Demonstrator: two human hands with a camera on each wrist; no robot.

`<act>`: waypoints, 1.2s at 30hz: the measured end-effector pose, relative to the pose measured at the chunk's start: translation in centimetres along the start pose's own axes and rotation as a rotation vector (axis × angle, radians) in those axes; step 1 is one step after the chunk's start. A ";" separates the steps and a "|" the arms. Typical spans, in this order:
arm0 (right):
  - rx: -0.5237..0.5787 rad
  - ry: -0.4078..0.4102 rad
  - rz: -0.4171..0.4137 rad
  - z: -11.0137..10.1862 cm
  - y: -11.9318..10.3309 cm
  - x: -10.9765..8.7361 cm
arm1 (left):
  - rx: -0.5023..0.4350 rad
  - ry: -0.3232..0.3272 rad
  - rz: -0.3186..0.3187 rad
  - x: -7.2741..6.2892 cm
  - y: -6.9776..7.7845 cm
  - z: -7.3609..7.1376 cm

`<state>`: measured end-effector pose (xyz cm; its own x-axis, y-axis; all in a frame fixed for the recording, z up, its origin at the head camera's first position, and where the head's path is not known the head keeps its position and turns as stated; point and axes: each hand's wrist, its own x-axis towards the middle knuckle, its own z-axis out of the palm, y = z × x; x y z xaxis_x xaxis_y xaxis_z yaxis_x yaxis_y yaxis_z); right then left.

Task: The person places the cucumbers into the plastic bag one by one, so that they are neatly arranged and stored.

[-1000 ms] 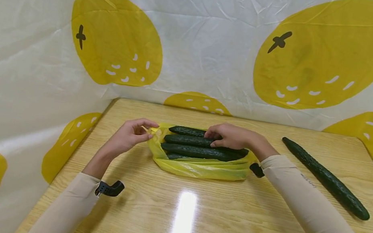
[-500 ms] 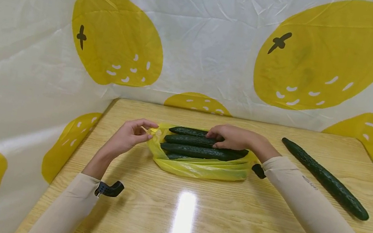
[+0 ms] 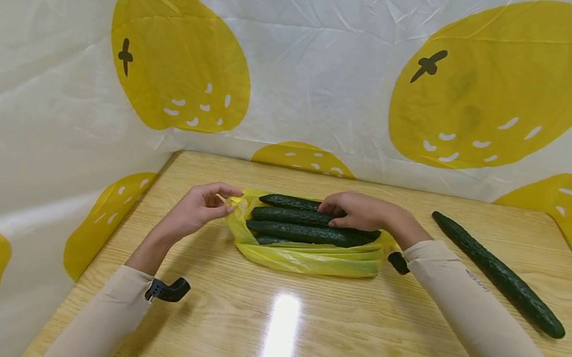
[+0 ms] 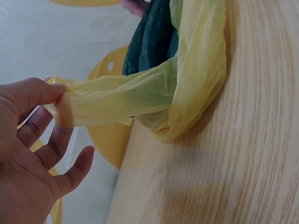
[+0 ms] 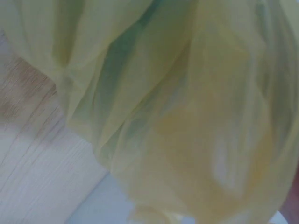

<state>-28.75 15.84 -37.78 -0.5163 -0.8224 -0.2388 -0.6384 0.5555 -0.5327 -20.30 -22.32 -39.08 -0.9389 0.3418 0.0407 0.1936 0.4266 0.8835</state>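
Note:
A yellow plastic bag [image 3: 306, 262] lies on its side with several dark green cucumbers [image 3: 300, 232] lengthwise in its opening. At its left end, my left hand [image 3: 195, 208] pinches the bag's handle between thumb and index finger. The left wrist view shows that handle [image 4: 107, 100] stretched taut, the other fingers spread below. My right hand [image 3: 356, 210] reaches over the bag from the right, thumb and fingers curled over the middle cucumber [image 3: 288, 216] and covering part of the far cucumber [image 3: 285, 201]. Translucent bag folds [image 5: 187, 116] fill most of the right wrist view.
One loose cucumber [image 3: 498, 273] lies diagonally on the wooden table [image 3: 217, 330], right of the bag and beyond the right forearm. A white curtain [image 3: 318, 84] with large yellow fruit prints hangs behind the table and along its left side.
My right hand has shifted slightly to the right over the cucumbers, showing a little more of the middle one. The left hand and the bag have barely moved.

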 end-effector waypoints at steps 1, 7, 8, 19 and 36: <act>0.000 0.002 0.001 0.0 0.1 0.0 | 0.001 -0.001 0.000 0.0 0.0 0.0; 0.030 0.025 0.009 -0.1 0.6 -0.5 | 0.010 0.000 -0.001 0.1 0.0 -0.1; 0.039 0.026 0.008 -0.1 0.6 -0.6 | 0.008 0.000 -0.001 0.1 0.0 -0.1; 0.147 0.054 0.022 -1.5 1.6 -4.1 | -0.015 0.000 0.011 0.0 0.2 -0.1; 0.255 0.177 0.052 -2.5 1.9 -10.3 | -0.019 -0.007 0.005 0.0 0.0 0.1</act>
<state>-26.06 25.70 -34.30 -0.6504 -0.7470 -0.1377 -0.4564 0.5292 -0.7152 -20.31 -22.24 -39.06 -0.9358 0.3499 0.0421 0.1931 0.4091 0.8918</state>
